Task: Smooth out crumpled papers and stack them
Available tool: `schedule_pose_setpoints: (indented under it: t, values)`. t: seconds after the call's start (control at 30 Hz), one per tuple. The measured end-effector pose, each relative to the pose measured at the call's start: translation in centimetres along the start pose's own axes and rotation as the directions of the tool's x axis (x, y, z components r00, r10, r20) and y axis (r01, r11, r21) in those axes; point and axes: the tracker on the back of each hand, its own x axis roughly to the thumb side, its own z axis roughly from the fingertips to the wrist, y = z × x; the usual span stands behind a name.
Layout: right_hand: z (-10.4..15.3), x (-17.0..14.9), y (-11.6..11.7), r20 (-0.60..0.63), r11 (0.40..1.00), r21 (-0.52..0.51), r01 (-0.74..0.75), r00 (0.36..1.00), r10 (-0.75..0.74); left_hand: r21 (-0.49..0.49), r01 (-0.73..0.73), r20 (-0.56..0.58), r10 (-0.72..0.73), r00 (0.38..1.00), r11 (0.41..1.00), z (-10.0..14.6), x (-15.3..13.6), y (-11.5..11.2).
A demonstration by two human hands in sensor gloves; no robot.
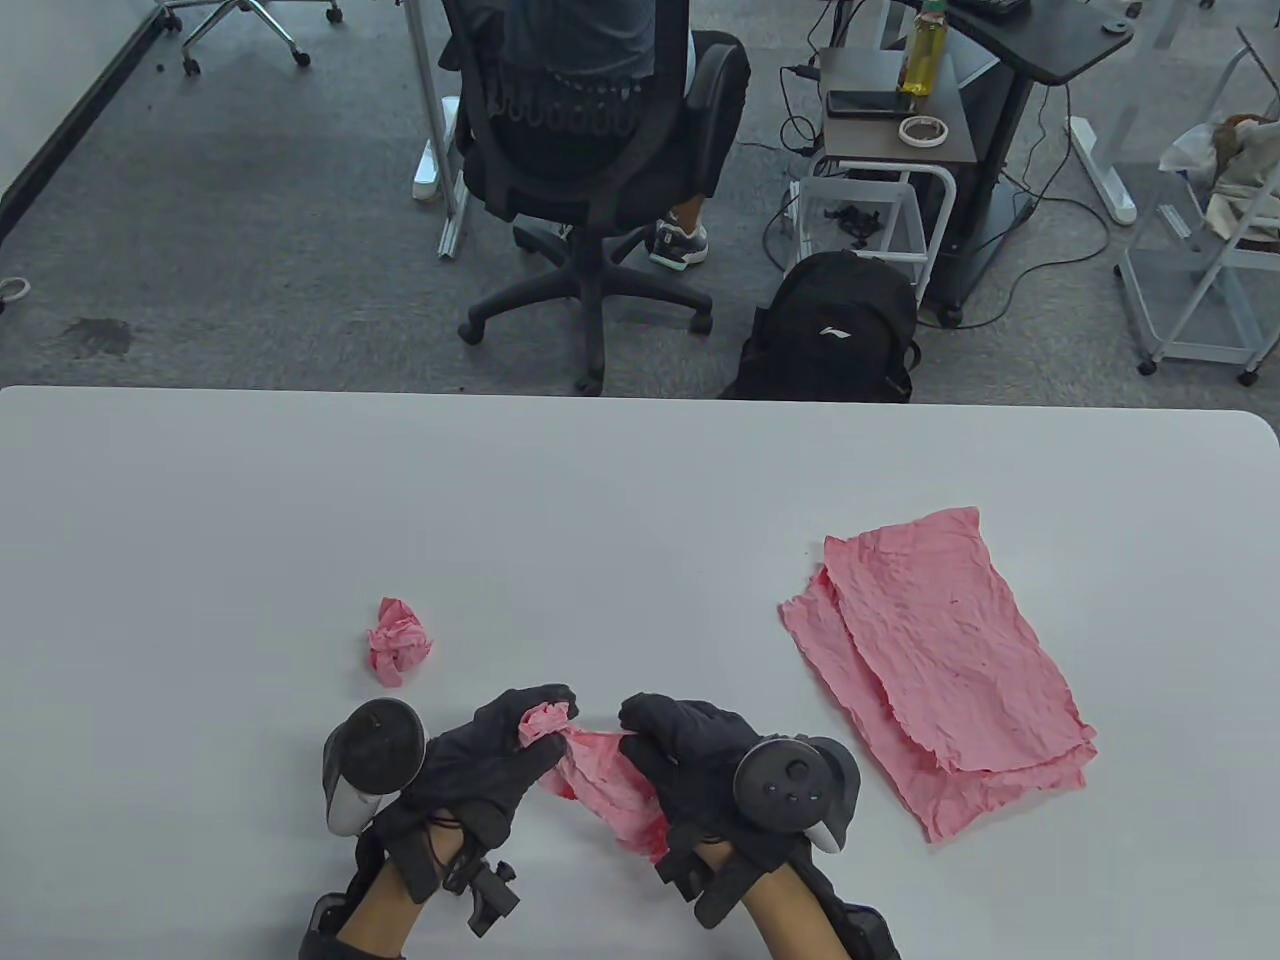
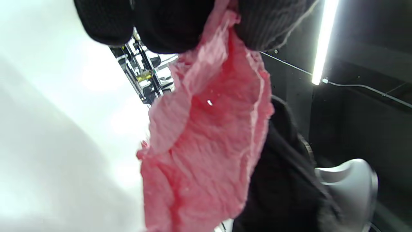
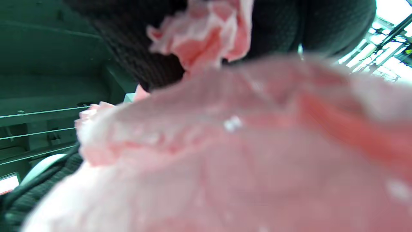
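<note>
Pink paper (image 1: 610, 790) pinched between both hands' fingers (image 1: 545, 705), long axis toward near-right.

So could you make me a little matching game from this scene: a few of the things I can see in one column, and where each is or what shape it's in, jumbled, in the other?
Things:
1. paper ball
2. flattened stack
3. half-open sheet
4. backpack

Places or states:
A. on the floor beyond the table
B. held between the left hand and right hand
C. lying crumpled on the table, left of the hands
D. spread out on the table's right side

Pairs: 1-C, 2-D, 3-B, 4-A
</note>
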Motion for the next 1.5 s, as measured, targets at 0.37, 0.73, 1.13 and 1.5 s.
schedule_pose_setpoints:
  t: [0.37,0.73,1.13,1.5]
  values:
    - [-0.2,-1.2,0.6,-0.132,0.950,0.253,0.182,0.979,-0.153,-0.180,-0.347,0.042,0.360,0.932,0.920,-0.5,-0.7,-0.5]
    - [-0.1,-3.4,-0.2,-0.242,0.863,0.032,0.503,0.842,-0.482,-0.143,-0.257,-0.066,0.250,0.966,0.956,-0.6,-1.8,-0.6]
    - [0.2,-4.3,-1.7,-0.286,0.922,-0.056,0.383,0.879,-0.382,-0.201,-0.419,-0.027,0.422,0.906,0.886,-0.7,-1.9,-0.5]
    - [0.0,-5.0,-1.5,-0.181,0.684,-0.120,0.719,0.662,-0.727,-0.193,-0.428,-0.073,0.422,0.904,0.883,-0.8,-2.4,-0.5]
